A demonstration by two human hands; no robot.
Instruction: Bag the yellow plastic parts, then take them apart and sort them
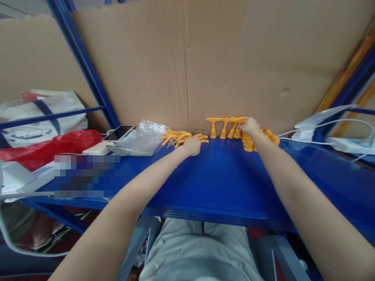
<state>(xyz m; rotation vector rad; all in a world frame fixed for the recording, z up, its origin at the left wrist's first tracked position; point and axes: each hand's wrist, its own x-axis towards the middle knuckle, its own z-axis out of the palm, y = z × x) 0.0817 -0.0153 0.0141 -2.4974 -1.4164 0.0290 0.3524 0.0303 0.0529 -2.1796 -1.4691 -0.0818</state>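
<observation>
My right hand (250, 126) is closed, thumb and fingers pinching the top of a yellow T-shaped plastic piece (238, 132) at the right end of an upright row. Several matching T-shaped pieces (213, 128) stand left of it against the cardboard. Beside and below that hand more yellow pieces (249, 145) are bunched together. My left hand (192, 146) is closed at the right side of a loose pile of yellow pieces (172, 136) with small metal chains (172, 143). Yellow ends stick out past its knuckles; what its fingers hold is hidden.
Left of the pile lie clear plastic bags (140, 138), a phone (118, 133), a white box-like item (96, 148) and a red bag (58, 146). A cardboard wall (187, 62) closes the back of the blue shelf (205, 183). White cables (307, 141) run at the right.
</observation>
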